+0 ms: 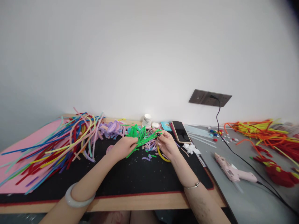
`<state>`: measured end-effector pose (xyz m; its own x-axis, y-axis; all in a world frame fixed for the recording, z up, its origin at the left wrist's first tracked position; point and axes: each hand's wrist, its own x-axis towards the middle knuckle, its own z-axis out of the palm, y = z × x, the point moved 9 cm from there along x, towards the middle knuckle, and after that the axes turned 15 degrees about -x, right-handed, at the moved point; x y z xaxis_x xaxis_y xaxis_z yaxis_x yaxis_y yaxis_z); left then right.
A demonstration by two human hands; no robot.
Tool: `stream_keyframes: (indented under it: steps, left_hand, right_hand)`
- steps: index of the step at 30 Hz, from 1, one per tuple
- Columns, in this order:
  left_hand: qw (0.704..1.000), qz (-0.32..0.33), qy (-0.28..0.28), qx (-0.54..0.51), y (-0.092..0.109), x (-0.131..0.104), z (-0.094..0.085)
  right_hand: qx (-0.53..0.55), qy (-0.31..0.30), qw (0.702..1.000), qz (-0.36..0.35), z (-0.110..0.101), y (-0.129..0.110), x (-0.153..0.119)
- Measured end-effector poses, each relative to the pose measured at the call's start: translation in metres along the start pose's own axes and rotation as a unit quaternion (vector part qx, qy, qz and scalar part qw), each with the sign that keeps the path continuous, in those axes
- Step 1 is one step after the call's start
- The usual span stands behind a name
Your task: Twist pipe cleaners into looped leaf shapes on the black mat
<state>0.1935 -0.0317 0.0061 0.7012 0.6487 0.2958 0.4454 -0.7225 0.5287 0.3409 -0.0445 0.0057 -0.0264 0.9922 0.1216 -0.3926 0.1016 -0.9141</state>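
My left hand (128,146) is closed around a bundle of bright green pipe cleaners (136,132), looped at the back and loose at the ends. My right hand (166,143) pinches the green ends that stick out to the right, thumb and fingers together. Below my right palm lies a curved yellow piece (164,158); whether the hand touches it I cannot tell. Short lilac and green cut bits (147,158) lie on the black mat (140,177) under the hands. Behind the bundle is a heap of lilac pipe-cleaner loops (112,128).
Many coloured pipe cleaners (63,146) spread over a pink sheet (11,165) at left. A white cup (147,119) and a phone (181,132) stand behind. At right are a pink glue gun (233,171) with its black cord (230,149), pompoms, and orange and red pipe cleaners (261,132).
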Motion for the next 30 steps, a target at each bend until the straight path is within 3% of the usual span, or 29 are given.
stream_keyframes:
  steps: [6,18,22,26,30]
  left_hand:
    - [1.0,0.006,-0.002,0.006,0.002,0.001,0.004]
    - [1.0,0.021,0.023,-0.004,0.008,0.0,-0.003]
    - [0.995,-0.011,0.087,-0.055,0.004,-0.003,-0.014]
    - [0.975,-0.046,0.169,-0.139,-0.004,-0.007,-0.027]
    - [0.955,-0.073,0.19,-0.216,-0.012,-0.009,-0.029]
  right_hand:
    - [0.016,-0.01,1.0,-0.005,0.001,0.001,0.0]
    - [-0.008,0.058,0.998,0.021,-0.016,0.004,0.002]
    - [-0.002,0.103,0.995,0.014,-0.027,0.001,0.003]
    - [0.006,0.095,0.995,0.006,-0.027,-0.003,0.005]
    - [-0.015,0.086,0.996,-0.005,-0.024,-0.009,0.004]
